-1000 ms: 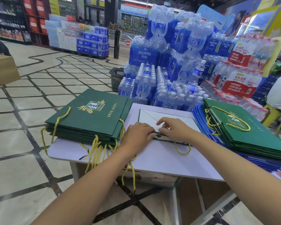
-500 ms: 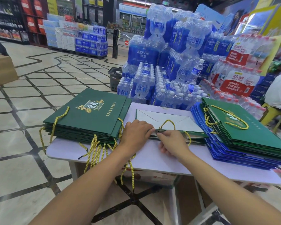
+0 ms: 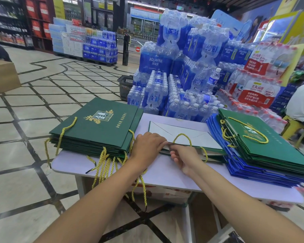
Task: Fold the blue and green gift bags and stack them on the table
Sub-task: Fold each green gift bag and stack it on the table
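Since the left hand (image 3: 147,146) and right hand (image 3: 184,159) both pinch the green bag (image 3: 174,131) at its near edge (gold cord (image 3: 182,134) flopped on top), the fold might trap it.

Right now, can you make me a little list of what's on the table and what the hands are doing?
Table: pale lilac
Left stack: green bags, gold cords hanging off the edge
Right stack: green bags on blue bags
Middle bag: flat, white panel showing
Left hand: holds its near edge
Right hand: pinches its near edge
Behind: packs of water bottles
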